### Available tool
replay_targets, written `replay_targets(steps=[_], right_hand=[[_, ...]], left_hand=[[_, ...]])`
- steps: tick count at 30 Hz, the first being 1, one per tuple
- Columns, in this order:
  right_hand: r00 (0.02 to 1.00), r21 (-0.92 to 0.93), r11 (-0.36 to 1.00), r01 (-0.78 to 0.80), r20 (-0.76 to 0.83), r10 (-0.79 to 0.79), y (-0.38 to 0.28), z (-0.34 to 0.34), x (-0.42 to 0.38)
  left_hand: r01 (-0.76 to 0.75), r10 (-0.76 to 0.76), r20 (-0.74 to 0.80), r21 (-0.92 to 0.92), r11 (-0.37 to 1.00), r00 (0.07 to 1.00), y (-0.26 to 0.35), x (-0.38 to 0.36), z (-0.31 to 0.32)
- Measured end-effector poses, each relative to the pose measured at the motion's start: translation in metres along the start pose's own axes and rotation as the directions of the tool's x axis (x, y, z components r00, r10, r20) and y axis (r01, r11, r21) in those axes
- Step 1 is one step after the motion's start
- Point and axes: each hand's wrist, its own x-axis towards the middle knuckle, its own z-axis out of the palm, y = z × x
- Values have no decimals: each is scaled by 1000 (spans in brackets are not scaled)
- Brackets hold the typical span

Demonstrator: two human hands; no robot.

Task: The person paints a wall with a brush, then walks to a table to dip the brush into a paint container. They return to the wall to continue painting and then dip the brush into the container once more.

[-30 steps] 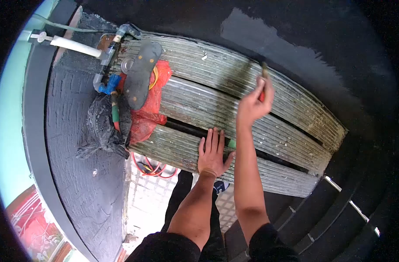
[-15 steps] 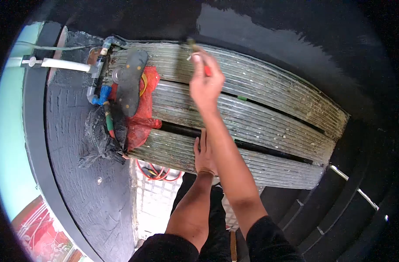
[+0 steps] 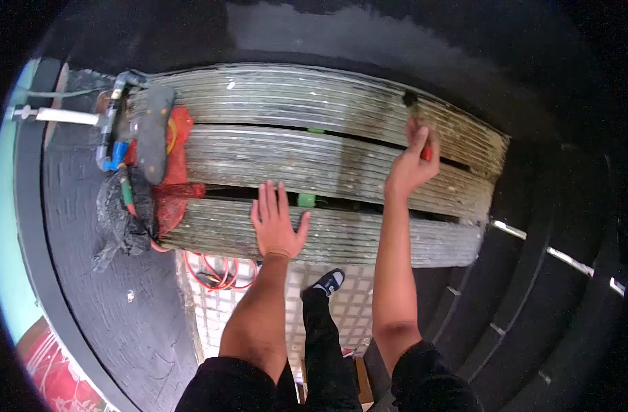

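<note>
My right hand [image 3: 411, 166] is closed around a paintbrush [image 3: 413, 108] with a red handle. The dark bristles point away from me, over the right part of the far grooved board [image 3: 286, 96] near its back edge. Fingers spread, my left hand [image 3: 278, 225] lies flat on the nearest board [image 3: 348, 237], its fingertips reaching the dark gap beside the middle board [image 3: 259, 154]. A small green piece [image 3: 306, 200] shows in that gap, just right of the left fingertips. The boards look weathered and flecked with pale bits.
A black wall [image 3: 293, 31] runs behind the boards. At their left end are a dark sandal sole [image 3: 154, 137], a red plastic bag [image 3: 171, 213], a black bag [image 3: 121, 213] and a pipe with a blue valve [image 3: 116, 156]. A red hose [image 3: 221, 280] coils on the tiled floor [image 3: 286, 295].
My right hand has moved right along the far board with the paintbrush. My left hand has shifted left along the nearest board and spread its fingers. The view has shifted right.
</note>
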Motion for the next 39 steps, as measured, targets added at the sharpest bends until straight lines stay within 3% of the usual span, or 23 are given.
replay_targets(steps=[1, 3, 4, 6, 9, 11, 15, 21, 23, 25, 26, 27, 29, 33, 35, 38, 39], right_hand=[[1000, -15, 1000, 15, -13, -15, -7, -14, -7], [983, 79, 980, -182, 10, 182, -23, -45, -28], [985, 72, 982, -174, -2, 174, -33, -62, -39], [912, 139, 902, -409, 18, 410, -54, -93, -65], [868, 185, 853, -488, -3, 497, -78, -149, -101], [770, 317, 732, -603, -9, 638, -94, -185, -123], [746, 401, 709, -581, -86, 660, -126, -240, -160], [660, 315, 736, -599, -324, 677, -217, -296, -203], [678, 311, 772, -554, -369, 636, -245, -315, -221], [623, 186, 765, -617, -479, 619, -270, -336, -248], [627, 208, 777, -595, -485, 610, -276, -346, -264], [602, 156, 761, -630, -521, 605, -279, -357, -283], [570, 123, 745, -656, -567, 595, -284, -370, -322], [427, 207, 687, -696, -650, 629, -296, -363, -391], [355, 244, 662, -709, -688, 634, -300, -354, -421], [332, 312, 691, -652, -702, 630, -315, -343, -449], [342, 323, 708, -628, -703, 624, -320, -343, -458]], left_hand=[[-19, 19, 6, -15, 1000, 1000, 1, 0, 0], [-12, 13, -33, 26, 1000, 999, 1, -1, 2], [-21, 22, -40, 19, 1000, 999, 1, -2, 2], [-20, 21, -31, 25, 999, 999, 3, -3, 1], [-34, 35, -25, 35, 999, 999, 4, -1, 2], [-26, 27, -32, 32, 999, 999, 2, -3, 2], [-32, 33, -50, 25, 999, 998, 4, -4, 1], [-77, 79, -18, 65, 995, 997, -3, -6, 2], [-84, 84, 36, 11, 996, 996, -6, -6, -2], [-73, 88, 166, -98, 993, 982, -12, -2, -13], [-116, 135, 149, -133, 984, 980, -18, -2, -23], [-144, 161, 133, -128, 981, 978, -28, 0, -31], [-104, 154, 325, -165, 981, 933, -48, -5, -45], [119, -47, 363, -180, 976, 930, -105, -46, -56], [215, -17, 564, -286, 934, 825, -133, -66, -78], [81, 21, 586, -148, 986, 810, -229, -83, -30], [26, 93, 614, -182, 983, 783, -222, -91, -57]])
